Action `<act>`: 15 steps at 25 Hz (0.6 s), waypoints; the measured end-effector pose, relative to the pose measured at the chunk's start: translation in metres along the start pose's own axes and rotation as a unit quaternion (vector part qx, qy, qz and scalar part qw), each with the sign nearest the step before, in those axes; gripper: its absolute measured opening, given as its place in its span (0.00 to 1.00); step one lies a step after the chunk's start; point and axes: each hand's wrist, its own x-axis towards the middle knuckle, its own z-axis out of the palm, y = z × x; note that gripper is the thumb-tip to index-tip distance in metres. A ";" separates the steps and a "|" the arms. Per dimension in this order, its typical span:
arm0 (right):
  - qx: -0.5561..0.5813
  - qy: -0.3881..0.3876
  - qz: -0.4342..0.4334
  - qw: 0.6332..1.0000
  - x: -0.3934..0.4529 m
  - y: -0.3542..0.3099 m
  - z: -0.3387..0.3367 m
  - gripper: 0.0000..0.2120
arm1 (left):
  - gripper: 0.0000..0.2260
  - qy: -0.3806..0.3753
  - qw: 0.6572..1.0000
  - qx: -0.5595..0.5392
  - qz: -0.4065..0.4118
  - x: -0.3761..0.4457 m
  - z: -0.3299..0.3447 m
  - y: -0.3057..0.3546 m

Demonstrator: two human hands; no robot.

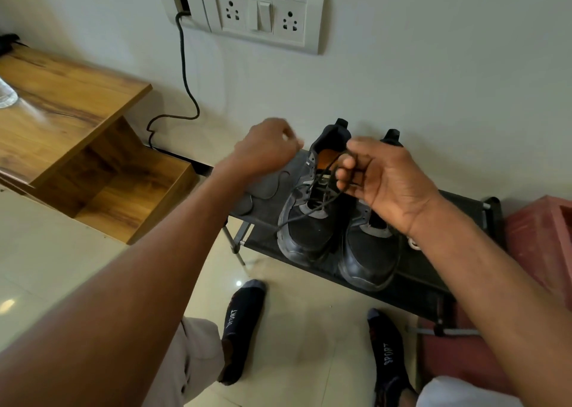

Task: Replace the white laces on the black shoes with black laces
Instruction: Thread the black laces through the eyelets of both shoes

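Observation:
Two black shoes stand side by side on a low black rack (458, 202), toes toward me: the left shoe (305, 233) and the right shoe (370, 252). A black lace (309, 210) runs from the left shoe's eyelets up to my right hand (383, 180), which pinches it above the shoe's opening. My left hand (266, 149) hovers above and left of the left shoe with fingers curled; its fingertips are blurred, and I cannot tell whether it holds a lace end. A bit of white lace (414, 243) shows beside the right shoe, under my right wrist.
A wooden stepped table (77, 121) stands at the left. A black cable (185, 75) hangs from the wall socket plate (263, 13). A red box (541, 236) sits right of the rack. My socked feet (244, 323) rest on the tiled floor.

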 end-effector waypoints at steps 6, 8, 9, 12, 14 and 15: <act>-0.007 0.170 -0.170 0.971 -0.008 -0.031 -0.016 0.03 | 0.16 -0.251 0.931 -0.242 0.108 -0.022 -0.004 0.043; 0.035 0.229 -0.183 0.955 -0.011 -0.045 -0.029 0.04 | 0.14 -0.192 0.967 -0.135 0.100 -0.018 -0.010 0.030; 0.034 0.253 -0.177 0.951 -0.012 -0.048 -0.034 0.04 | 0.13 -0.163 0.981 -0.057 0.086 -0.015 -0.014 0.019; -0.080 0.276 -0.127 0.949 -0.009 -0.034 -0.038 0.06 | 0.11 -0.165 0.970 0.175 0.033 -0.013 -0.020 -0.012; -0.184 0.242 -0.094 0.948 -0.004 -0.018 -0.028 0.06 | 0.09 -0.164 0.972 0.166 0.035 -0.012 -0.017 -0.019; -0.220 0.219 -0.087 0.947 -0.002 -0.012 -0.022 0.05 | 0.09 -0.147 0.979 0.134 0.043 -0.011 -0.016 -0.017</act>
